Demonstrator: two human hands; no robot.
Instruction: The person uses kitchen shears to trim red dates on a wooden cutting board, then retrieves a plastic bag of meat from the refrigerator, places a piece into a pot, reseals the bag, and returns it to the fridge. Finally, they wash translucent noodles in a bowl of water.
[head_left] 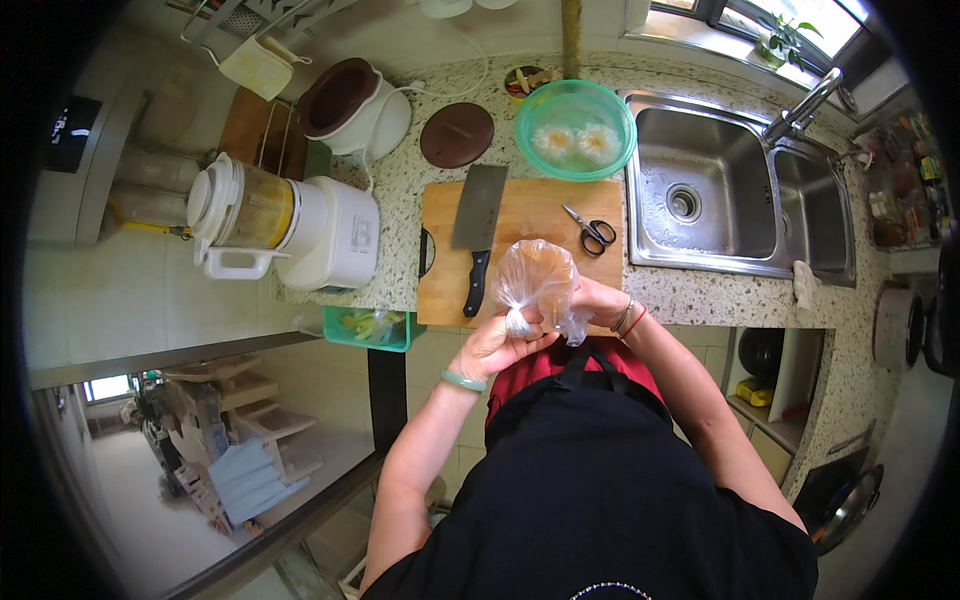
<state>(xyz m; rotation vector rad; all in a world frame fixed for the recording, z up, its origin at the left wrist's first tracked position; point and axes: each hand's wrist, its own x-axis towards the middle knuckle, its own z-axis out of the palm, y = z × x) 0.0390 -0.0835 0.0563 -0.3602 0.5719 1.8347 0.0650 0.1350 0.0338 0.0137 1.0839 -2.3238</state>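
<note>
A clear plastic bag (540, 272) with something orange-brown in it is held up over the near edge of the wooden cutting board (445, 205). My left hand (500, 343), with a pale green bangle at the wrist, pinches the bag's gathered neck. On the bag's right side, my right hand (597, 300) is closed on the plastic, its fingers partly hidden behind the bag. A cleaver (481, 210) with a black handle lies on the board to the left. Black-handled scissors (594, 232) rest on the board's right side, blades pointing away.
A green bowl (575, 100) with two pale, frilly round pieces stands behind the board. The double steel sink (700, 260) is at right. At left are a white blender (335, 235), a white pot (385, 120) and a brown lid (457, 134). A green bin (400, 340) hangs below the counter edge.
</note>
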